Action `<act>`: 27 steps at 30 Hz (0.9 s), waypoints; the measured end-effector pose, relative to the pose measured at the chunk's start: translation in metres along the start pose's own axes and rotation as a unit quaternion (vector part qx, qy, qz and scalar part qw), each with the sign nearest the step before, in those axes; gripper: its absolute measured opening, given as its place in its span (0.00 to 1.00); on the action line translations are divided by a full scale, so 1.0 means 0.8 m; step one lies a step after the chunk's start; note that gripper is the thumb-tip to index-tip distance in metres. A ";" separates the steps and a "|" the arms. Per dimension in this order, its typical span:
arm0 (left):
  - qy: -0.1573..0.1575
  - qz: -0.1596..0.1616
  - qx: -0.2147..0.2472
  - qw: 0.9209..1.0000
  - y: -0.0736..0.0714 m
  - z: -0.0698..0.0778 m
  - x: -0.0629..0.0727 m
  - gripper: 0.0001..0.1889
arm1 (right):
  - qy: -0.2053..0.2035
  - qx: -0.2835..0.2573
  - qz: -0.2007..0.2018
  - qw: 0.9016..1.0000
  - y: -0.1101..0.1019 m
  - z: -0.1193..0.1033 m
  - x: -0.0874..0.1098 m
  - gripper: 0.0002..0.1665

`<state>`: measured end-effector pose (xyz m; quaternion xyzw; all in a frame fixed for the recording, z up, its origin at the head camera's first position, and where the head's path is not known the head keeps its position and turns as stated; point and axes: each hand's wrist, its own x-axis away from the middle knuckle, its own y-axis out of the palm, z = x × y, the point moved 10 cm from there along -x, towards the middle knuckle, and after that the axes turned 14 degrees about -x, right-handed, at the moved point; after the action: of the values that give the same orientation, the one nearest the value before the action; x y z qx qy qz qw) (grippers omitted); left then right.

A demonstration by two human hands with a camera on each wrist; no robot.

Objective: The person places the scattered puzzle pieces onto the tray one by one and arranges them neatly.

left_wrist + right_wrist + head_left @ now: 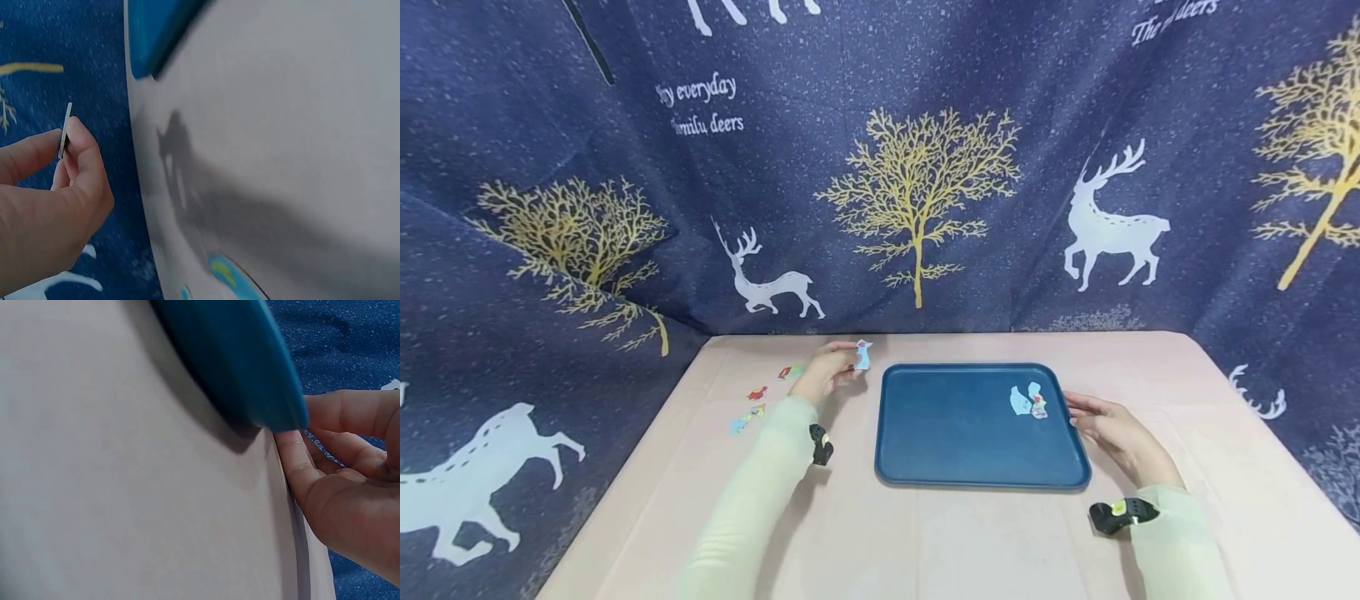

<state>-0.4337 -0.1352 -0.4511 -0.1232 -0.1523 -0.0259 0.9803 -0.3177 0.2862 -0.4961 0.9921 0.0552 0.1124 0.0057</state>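
Note:
My left hand (829,368) pinches a flat light blue puzzle-like piece (862,355) between thumb and fingers, close to the table's far edge and left of the tray. Seen edge-on in the left wrist view, the thin piece (65,130) stands upright in the fingertips. A dark blue tray (970,433) lies in the middle. At its right side my right hand (1112,429) holds the rim (290,409), thumb and fingers on either side of it. Several small light blue pieces (1021,402), one with red on it, lie together on the tray's right part.
Several loose colourful pieces lie on the table to the left: a green and red one (790,372), a red one (757,392) and a blue and yellow one (747,418). Behind the pale table (970,542) hangs a dark blue curtain (775,192) with deer and trees.

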 end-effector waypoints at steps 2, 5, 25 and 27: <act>-0.001 -0.002 -0.003 1.000 0.011 0.006 0.000 0.22 | -0.004 -0.003 -0.002 1.000 0.000 -0.001 0.000 0.38; 0.008 -0.009 -0.009 1.000 0.029 0.015 0.001 0.21 | -0.008 -0.012 -0.004 1.000 -0.001 -0.001 0.001 0.38; 0.021 -0.019 -0.031 0.999 0.141 0.042 0.010 0.17 | 0.009 -0.005 0.005 1.000 -0.002 0.003 0.000 0.40; 0.023 -0.018 -0.036 0.999 0.151 0.043 0.012 0.16 | 0.011 -0.008 0.007 1.000 -0.002 0.004 -0.001 0.40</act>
<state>-0.4243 -0.0098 -0.4444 -0.1546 -0.1313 -0.0518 0.9778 -0.3184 0.2881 -0.4993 0.9911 0.0478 0.1235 0.0119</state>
